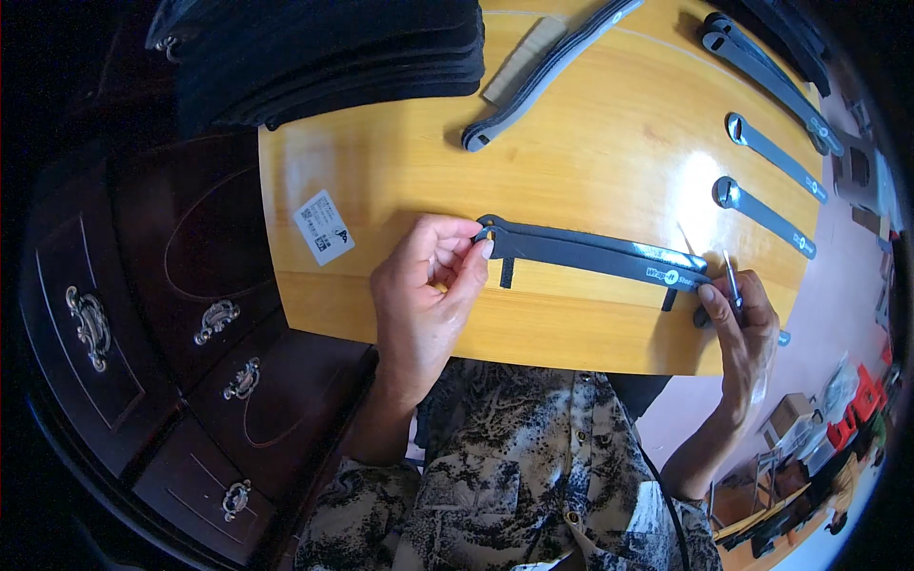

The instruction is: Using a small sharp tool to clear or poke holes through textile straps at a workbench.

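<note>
Left fingers (pixel 473 271) pinch the rounded, slotted end of a flat black strap (pixel 586 255) with white lettering; right fingers (pixel 722 314) grip its other end and a pointed metal tool (pixel 732 279).

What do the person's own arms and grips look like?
Left grip and right grip are ungloved, left forearm and right forearm bare. Left sleeve and right sleeve are camouflage-patterned, mottled black and off-white; a thin black cord runs beside the latter.
</note>
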A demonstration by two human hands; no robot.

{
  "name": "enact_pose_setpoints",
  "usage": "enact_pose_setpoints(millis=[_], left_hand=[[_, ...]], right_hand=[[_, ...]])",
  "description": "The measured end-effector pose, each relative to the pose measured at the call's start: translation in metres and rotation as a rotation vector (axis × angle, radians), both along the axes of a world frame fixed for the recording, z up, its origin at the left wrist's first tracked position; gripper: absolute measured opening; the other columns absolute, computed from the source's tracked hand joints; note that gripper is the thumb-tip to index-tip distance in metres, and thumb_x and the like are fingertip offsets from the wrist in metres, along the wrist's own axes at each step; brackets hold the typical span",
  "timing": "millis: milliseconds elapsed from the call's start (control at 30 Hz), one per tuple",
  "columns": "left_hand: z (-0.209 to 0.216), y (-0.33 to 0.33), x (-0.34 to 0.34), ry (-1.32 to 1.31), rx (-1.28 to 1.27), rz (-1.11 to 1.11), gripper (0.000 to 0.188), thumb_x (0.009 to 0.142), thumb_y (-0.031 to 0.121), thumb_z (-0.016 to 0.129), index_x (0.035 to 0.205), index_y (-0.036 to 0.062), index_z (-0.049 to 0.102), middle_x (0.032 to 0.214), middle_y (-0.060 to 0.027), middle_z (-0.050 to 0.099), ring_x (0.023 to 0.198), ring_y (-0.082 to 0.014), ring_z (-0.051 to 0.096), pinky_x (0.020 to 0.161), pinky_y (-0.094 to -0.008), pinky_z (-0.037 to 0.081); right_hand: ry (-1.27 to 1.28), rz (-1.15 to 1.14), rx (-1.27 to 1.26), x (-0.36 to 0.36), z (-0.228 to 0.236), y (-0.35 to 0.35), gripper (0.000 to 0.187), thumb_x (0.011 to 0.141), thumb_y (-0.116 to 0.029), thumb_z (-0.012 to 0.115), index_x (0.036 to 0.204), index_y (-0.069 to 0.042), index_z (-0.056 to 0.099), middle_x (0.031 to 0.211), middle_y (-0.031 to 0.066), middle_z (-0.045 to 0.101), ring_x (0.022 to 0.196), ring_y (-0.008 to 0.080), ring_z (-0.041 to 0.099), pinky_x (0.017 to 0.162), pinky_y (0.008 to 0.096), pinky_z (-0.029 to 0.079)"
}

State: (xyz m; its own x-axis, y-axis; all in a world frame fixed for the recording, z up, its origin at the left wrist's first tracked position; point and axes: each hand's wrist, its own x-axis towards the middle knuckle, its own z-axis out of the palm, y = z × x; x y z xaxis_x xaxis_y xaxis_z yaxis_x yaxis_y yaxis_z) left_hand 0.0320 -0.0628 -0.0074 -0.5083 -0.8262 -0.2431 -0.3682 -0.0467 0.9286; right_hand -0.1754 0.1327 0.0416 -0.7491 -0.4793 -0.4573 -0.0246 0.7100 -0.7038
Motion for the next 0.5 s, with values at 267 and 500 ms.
enact_pose_setpoints(millis=[267,500], left_hand=[[0.0036,0.0002,-0.001,-0.045,0.023,-0.001,0.014,0.082,-0.004,0.066,0.093,-0.0005,0.058,0.076,-0.0019,0.061,0.065,-0.0022,0.053,0.057,-0.0169,0.044],[0.0076,0.0017,-0.0071,-0.052,0.005,0.004,0.014,0.081,-0.005,0.065,0.091,-0.0005,0.057,0.072,-0.0019,0.059,0.061,-0.0027,0.051,0.053,-0.0177,0.043]], right_hand=[[-0.005,-0.015,0.002,0.0017,0.0035,-0.0022,0.016,0.082,-0.013,0.072,0.085,0.0,0.063,0.078,-0.0009,0.049,0.071,0.0071,0.05,0.063,0.0211,0.041],[-0.035,-0.036,-0.019,0.0007,0.0037,-0.0024,0.014,0.082,-0.011,0.072,0.084,0.001,0.064,0.078,-0.0009,0.049,0.069,0.007,0.049,0.061,0.0214,0.04]])
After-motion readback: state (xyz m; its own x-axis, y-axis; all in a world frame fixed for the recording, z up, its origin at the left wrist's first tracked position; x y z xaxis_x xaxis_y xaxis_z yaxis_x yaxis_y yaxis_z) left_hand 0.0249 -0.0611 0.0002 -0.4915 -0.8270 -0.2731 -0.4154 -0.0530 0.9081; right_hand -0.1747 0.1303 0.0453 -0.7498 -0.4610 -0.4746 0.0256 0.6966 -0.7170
